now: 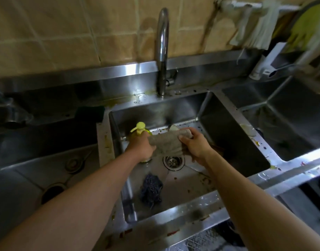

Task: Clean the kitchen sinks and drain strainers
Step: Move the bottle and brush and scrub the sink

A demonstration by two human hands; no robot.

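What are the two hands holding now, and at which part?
Left hand grips the soap bottle around its body; right hand holds the grey cloth at its right end.

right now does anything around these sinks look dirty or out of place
Yes: food scraps litter the middle sink's floor and the right rim, and a dark scrubber lies loose near the drain strainer.

Wall: tan tiles (pixel 65 33) showing | Rail: white cloth (pixel 253 28) hanging | Rack: yellow-green plate (pixel 304 24) standing at right

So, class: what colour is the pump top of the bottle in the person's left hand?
Pale yellow-green pump top, on the bottle the left hand grips; the head view shows it.
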